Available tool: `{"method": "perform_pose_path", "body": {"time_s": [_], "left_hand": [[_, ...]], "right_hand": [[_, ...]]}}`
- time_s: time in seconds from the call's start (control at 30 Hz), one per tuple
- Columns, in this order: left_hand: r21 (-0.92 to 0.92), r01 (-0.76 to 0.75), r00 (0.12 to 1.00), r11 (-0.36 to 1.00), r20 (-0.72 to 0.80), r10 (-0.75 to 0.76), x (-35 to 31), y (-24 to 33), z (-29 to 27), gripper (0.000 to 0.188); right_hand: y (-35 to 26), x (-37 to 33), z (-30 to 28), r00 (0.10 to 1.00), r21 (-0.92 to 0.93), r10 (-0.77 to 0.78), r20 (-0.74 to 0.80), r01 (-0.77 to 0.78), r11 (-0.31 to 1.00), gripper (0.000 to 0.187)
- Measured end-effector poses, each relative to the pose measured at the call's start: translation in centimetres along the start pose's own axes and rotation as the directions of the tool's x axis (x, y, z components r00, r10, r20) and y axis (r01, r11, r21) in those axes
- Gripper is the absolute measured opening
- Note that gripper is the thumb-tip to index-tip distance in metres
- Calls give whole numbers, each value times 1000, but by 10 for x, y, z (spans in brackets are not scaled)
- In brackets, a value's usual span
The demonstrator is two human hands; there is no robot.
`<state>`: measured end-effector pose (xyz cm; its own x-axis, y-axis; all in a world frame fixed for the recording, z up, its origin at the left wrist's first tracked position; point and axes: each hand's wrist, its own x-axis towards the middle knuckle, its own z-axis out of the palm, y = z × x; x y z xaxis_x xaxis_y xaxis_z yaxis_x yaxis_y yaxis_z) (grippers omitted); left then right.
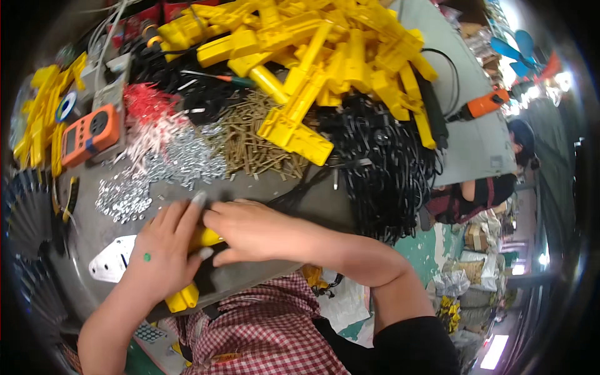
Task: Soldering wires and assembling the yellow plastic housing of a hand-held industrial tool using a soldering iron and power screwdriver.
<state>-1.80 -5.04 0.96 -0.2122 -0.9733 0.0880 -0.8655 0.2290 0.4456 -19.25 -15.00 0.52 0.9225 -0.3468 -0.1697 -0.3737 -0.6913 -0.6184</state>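
Note:
A yellow plastic housing point(183, 300) lies at the near edge of the table, mostly hidden under my hands. My left hand point(164, 250) is wrapped over it from the left, with a green spot on the back of the hand. From the right, my right hand point(245, 229) bends its fingers against the upper part of the same housing; its fingertips meet those of the left. A flat silver plate with holes point(111, 262) sticks out to the left beneath my left hand; whether it joins the housing I cannot tell.
Beyond my hands lie small silver fasteners point(181, 159), brass-coloured screws point(240, 137), red and white small pieces point(147, 103) and black cords point(384, 169). Yellow housings point(312, 56) are heaped behind. An orange meter point(90, 134) stands left; an orange-handled tool point(487, 104) lies right.

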Motion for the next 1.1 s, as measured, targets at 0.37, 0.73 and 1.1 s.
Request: {"method": "perform_pose_path", "body": {"time_s": [0.37,0.73,1.1], "left_hand": [[68,18,993,998,117,-26,-1,19,-2,55],[17,77,991,997,109,-79,13,23,12,41],[-91,36,999,995,-17,-37,10,18,25,34]], "right_hand": [[174,-221,-223,299,-120,359,-884,-888,444,56],[29,-67,-86,467,552,295,-834,678,486,65],[-35,-19,-16,627,470,107,-772,448,761,90]]}}
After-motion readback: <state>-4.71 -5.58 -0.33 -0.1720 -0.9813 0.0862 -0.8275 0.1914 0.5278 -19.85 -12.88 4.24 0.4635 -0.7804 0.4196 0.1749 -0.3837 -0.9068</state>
